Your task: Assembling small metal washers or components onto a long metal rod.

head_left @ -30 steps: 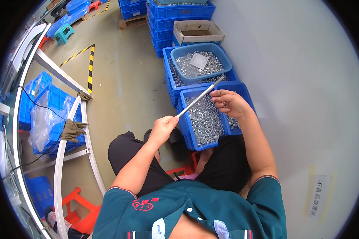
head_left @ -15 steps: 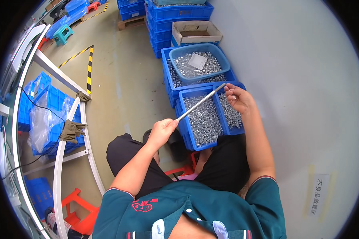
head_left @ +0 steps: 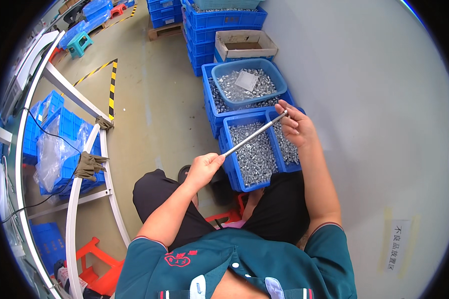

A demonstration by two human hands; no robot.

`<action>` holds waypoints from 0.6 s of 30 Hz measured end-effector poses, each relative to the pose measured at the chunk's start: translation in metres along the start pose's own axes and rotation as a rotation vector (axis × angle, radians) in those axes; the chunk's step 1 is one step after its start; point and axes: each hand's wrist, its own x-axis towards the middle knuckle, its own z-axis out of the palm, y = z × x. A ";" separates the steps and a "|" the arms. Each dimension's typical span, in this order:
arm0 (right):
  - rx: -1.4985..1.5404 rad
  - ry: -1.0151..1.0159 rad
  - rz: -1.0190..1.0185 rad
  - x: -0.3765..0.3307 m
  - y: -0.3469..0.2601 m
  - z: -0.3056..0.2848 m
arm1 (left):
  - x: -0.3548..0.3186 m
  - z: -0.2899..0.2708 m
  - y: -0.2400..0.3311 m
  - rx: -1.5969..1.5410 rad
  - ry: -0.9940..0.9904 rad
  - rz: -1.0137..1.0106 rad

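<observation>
Shifting since half a second ago, the right hand (head_left: 301, 130) is now overlapping the far tip of the metal rod (head_left: 254, 135) in the head view, its fingers partly curling there, though whether they are pinching it cannot be told. The left hand (head_left: 206, 170) is gripping the near end, and the rod is slanting above a blue bin (head_left: 256, 187) holding small metal pieces (head_left: 257, 162).

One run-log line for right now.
Left hand: holding rod | Right hand: at rod's far tip, contact unclear | Bin: metal parts inside
</observation>
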 end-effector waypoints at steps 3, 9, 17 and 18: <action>-0.027 -0.018 0.018 0.001 0.002 0.002 | 0.000 -0.001 -0.004 0.003 0.020 0.013; -0.142 0.045 0.053 -0.002 0.009 0.014 | 0.000 -0.001 -0.001 0.013 0.053 0.015; -0.584 0.290 0.076 -0.005 0.014 0.017 | 0.003 -0.003 0.008 -0.048 0.049 -0.027; -0.474 0.348 0.064 -0.004 0.013 0.011 | 0.003 -0.003 0.008 -0.049 0.047 -0.026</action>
